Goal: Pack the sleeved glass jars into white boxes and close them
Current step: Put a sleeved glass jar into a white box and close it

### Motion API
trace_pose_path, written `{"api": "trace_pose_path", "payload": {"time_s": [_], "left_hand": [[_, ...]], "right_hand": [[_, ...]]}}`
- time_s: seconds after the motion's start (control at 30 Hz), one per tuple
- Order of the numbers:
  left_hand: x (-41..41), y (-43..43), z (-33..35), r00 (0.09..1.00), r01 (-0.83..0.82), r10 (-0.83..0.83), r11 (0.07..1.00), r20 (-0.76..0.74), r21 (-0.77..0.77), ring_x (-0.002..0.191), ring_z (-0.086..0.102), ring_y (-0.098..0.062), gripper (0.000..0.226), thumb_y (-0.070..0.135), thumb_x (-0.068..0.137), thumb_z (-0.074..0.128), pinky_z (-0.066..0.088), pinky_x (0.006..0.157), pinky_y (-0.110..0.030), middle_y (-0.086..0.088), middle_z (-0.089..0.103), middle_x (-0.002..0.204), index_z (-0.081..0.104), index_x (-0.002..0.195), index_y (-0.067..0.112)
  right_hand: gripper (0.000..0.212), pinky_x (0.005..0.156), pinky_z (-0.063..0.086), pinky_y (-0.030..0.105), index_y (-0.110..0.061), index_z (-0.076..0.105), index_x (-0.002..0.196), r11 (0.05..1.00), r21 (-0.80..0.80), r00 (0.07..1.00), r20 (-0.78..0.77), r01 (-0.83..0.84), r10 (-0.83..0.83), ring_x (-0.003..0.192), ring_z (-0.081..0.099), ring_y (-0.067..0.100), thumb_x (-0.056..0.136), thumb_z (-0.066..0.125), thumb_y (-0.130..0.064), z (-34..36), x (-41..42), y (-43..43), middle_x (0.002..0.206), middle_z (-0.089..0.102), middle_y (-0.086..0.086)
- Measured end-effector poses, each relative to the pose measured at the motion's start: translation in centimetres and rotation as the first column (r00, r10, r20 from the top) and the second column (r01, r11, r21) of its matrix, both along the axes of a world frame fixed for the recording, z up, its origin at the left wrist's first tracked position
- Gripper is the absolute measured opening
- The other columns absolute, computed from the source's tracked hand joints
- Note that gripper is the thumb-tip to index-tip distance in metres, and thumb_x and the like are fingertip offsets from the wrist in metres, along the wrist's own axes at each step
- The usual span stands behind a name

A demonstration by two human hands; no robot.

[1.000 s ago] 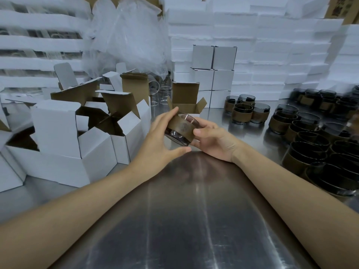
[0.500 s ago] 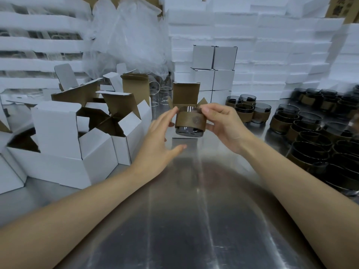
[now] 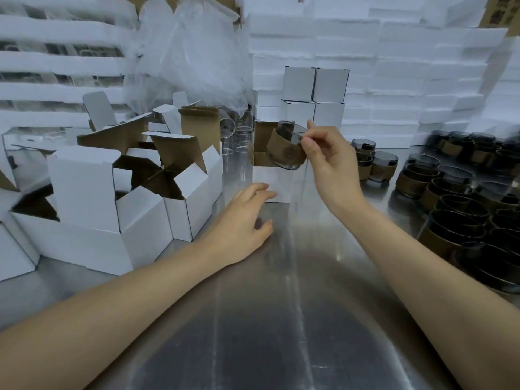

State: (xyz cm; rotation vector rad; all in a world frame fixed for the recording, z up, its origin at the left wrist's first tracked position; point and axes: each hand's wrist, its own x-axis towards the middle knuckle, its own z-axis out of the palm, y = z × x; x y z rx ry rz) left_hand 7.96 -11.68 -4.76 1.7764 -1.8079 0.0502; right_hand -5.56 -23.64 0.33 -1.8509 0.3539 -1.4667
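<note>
On the left of the table (image 3: 281,319) stood a huddle of open white boxes (image 3: 84,192), flaps up and brown insides showing. Beside them the left hand (image 3: 242,223) lay low over the table, fingers loose and holding nothing. Its fingertips were at the lower front of a single open box (image 3: 271,182), though whether they pressed on it could not be told. Above that box's mouth hung the jar (image 3: 287,149), a brown sleeve around its middle, tilted with its clear base lowest. The right hand (image 3: 329,164) held it alone, thumb and forefinger pinching near the rim. Further right, many more sleeved jars (image 3: 450,198) stood in rows, well apart from the box.

The likely trouble lay in that thin hold. A two-finger pinch on smooth glass could let the jar slip or swing. Going in at a tilt, it might also catch a flap or the box edge, which could push the sleeve up or shove the light box back if the left hand did not steady it.

Half a second before, the jar had been upright and lower, in front of the box, with the left fingers close beside it. Since then the left hand had dropped to the box, and the right had raised and tipped the jar.
</note>
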Motion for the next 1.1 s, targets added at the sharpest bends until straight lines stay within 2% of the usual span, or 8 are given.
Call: {"api": "trace_pose_path", "payload": {"time_s": [0.17, 0.23, 0.5, 0.73, 0.87, 0.93, 1.03, 1.1], "left_hand": [[-0.4, 0.1, 0.3, 0.999, 0.012, -0.012, 1.0, -0.03, 0.0, 0.134, 0.029, -0.008, 0.043, 0.023, 0.094, 0.054, 0.041, 0.104, -0.033, 0.008, 0.03, 0.148, 0.047, 0.136, 0.022], [-0.3, 0.1, 0.3, 0.999, 0.019, -0.02, 1.0, -0.026, -0.009, 0.134, 0.029, -0.009, 0.04, 0.021, 0.094, 0.054, 0.041, 0.104, -0.033, 0.007, 0.032, 0.147, 0.05, 0.134, 0.021], [0.2, -0.3, -0.2, 0.994, 0.023, -0.026, 0.999, -0.111, -0.028, 0.126, 0.039, -0.007, 0.035, 0.013, 0.092, 0.054, 0.037, 0.1, -0.021, 0.008, 0.034, 0.144, 0.055, 0.126, 0.02], [0.2, -0.4, -0.3, 0.991, 0.045, -0.046, 0.999, -0.123, -0.014, 0.122, 0.042, -0.003, 0.034, 0.016, 0.093, 0.053, 0.04, 0.1, -0.025, 0.011, 0.032, 0.142, 0.055, 0.126, 0.023], [0.3, -0.5, -0.5, 0.991, 0.046, -0.048, 0.999, -0.123, -0.017, 0.112, 0.045, -0.001, 0.032, 0.016, 0.092, 0.053, 0.042, 0.095, -0.024, 0.012, 0.034, 0.14, 0.056, 0.123, 0.023], [0.4, -0.6, -0.6, 0.991, 0.047, -0.05, 0.999, -0.125, -0.025, 0.113, 0.045, -0.001, 0.031, 0.015, 0.092, 0.053, 0.042, 0.093, -0.022, 0.011, 0.034, 0.14, 0.056, 0.122, 0.023], [0.7, -0.7, -0.7, 0.99, 0.025, -0.03, 0.999, -0.138, -0.036, 0.112, 0.041, 0.005, 0.033, 0.015, 0.092, 0.053, 0.041, 0.091, -0.017, 0.012, 0.032, 0.142, 0.055, 0.123, 0.025], [0.7, -0.7, -0.7, 0.988, 0.016, -0.023, 0.999, -0.154, -0.044, 0.109, 0.038, 0.008, 0.036, 0.015, 0.091, 0.053, 0.04, 0.09, -0.013, 0.012, 0.027, 0.147, 0.053, 0.125, 0.027]], "right_hand": [[0.01, 0.109, 0.035, 0.025, 0.001, 0.063, 0.094, 0.989, -0.139, 0.998, -0.022, 0.048, -0.052, 0.136, 0.038, 0.019, 0.093, 0.054, 0.003, -0.3, 1.6, -0.5, 0.102, 0.061, 0.008], [0.012, 0.106, 0.036, 0.019, 0.0, 0.065, 0.094, 0.981, -0.182, 0.996, -0.051, 0.061, -0.071, 0.135, 0.039, 0.017, 0.093, 0.054, 0.005, -0.9, 1.8, -0.6, 0.105, 0.063, 0.006], [0.014, 0.107, 0.037, 0.019, 0.002, 0.068, 0.094, 0.963, -0.244, 0.985, -0.096, 0.114, -0.141, 0.133, 0.045, 0.026, 0.091, 0.056, 0.007, -1.4, 1.2, -1.0, 0.105, 0.063, 0.005], [0.013, 0.106, 0.036, 0.016, 0.013, 0.062, 0.09, 0.874, -0.423, 0.969, 0.044, 0.237, -0.242, 0.13, 0.042, 0.037, 0.089, 0.05, 0.017, -1.0, 1.8, -1.4, 0.098, 0.057, 0.028], [0.015, 0.101, 0.034, 0.009, 0.015, 0.061, 0.09, 0.847, -0.512, 0.961, -0.13, 0.145, -0.243, 0.131, 0.037, 0.039, 0.087, 0.048, 0.021, -0.9, 2.9, -2.2, 0.103, 0.055, 0.032], [0.016, 0.099, 0.035, 0.011, 0.015, 0.062, 0.095, 0.872, -0.478, 0.944, -0.226, 0.108, -0.241, 0.132, 0.039, 0.041, 0.091, 0.047, 0.016, -1.2, 3.2, -2.4, 0.11, 0.054, 0.031], [0.014, 0.102, 0.035, 0.013, 0.011, 0.061, 0.095, 0.884, -0.442, 0.946, -0.192, 0.153, -0.26, 0.132, 0.044, 0.033, 0.094, 0.048, 0.01, -1.6, 3.4, -2.6, 0.106, 0.056, 0.025], [0.013, 0.111, 0.033, 0.028, 0.01, 0.06, 0.094, 0.893, -0.415, 0.948, -0.173, 0.175, -0.266, 0.129, 0.047, 0.033, 0.094, 0.047, 0.007, -2.1, 3.2, -2.5, 0.103, 0.057, 0.024]]}}
